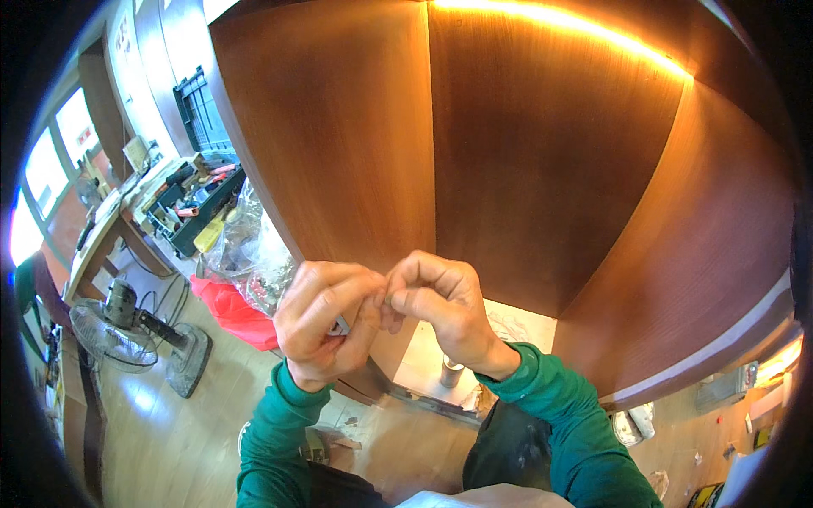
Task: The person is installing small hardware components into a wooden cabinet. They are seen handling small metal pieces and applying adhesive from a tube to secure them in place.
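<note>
My left hand (322, 317) and my right hand (449, 309) meet fingertip to fingertip in front of an open wooden cabinet (364, 135). Both are closed in a pinch, and whatever sits between the fingertips is too small to make out. Part of a pale grey object (340, 327) shows under the curled fingers of my left hand; its kind is hidden. Below my right hand, a small cylindrical container (451, 371) stands on the light cabinet floor (415, 351).
A glowing light strip (567, 30) runs along the cabinet's top. To the left are an open toolbox (199, 216), clear plastic bags (250, 245), a red bag (233, 309) and a fan (127, 326) on the floor. Debris and a clear box (727, 385) lie at right.
</note>
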`<state>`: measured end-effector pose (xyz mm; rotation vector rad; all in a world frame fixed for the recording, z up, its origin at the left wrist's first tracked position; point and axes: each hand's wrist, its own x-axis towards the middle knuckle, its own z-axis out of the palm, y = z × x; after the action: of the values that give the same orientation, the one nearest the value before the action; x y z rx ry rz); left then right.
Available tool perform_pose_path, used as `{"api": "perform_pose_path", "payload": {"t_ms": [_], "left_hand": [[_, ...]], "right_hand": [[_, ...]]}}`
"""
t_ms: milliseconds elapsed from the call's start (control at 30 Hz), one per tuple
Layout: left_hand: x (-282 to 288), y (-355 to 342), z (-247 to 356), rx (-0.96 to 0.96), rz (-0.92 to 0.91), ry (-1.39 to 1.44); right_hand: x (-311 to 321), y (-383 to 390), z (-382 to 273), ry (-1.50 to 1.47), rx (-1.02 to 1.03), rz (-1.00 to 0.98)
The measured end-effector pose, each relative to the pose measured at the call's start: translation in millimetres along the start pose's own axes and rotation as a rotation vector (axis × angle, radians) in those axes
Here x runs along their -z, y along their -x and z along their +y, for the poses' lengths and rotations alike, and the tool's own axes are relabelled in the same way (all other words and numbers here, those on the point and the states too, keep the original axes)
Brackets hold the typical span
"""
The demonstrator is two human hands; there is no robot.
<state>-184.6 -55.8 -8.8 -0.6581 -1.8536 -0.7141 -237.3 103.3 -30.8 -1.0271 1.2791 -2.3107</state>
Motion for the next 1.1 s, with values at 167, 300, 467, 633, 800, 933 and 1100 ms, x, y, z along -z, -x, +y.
{"api": "perform_pose_path", "payload": {"t_ms": [167,300,467,633,800,933,1100], "left_hand": [[-6.1,4.0,-0.8,-0.119,-0.135,0.042],[-7.1,0.2,-2.4,-0.243,-0.129,-0.036],[-0.9,5.6,4.7,-0.232,-0.146,-0.164],[-7.0,10.2,6.9,0.004,-0.059,-0.111],[-5.3,7.6,11.5,0.097,-0.1,-0.076],[-7.0,10.3,11.1,0.201,-0.063,0.033],[-6.9,14.4,12.0,0.338,-0.035,0.162]], "right_hand": [[15.1,5.5,1.2,0.037,-0.088,0.012],[17.0,5.9,1.8,-0.022,-0.141,0.009],[13.6,8.5,-5.5,-0.024,-0.222,-0.028],[7.7,9.9,-1.0,0.252,0.153,0.062],[13.8,9.2,-0.7,0.519,0.379,0.045],[9.5,8.6,1.8,0.536,0.447,0.088],[3.4,8.7,0.7,0.554,0.453,0.119]]}}
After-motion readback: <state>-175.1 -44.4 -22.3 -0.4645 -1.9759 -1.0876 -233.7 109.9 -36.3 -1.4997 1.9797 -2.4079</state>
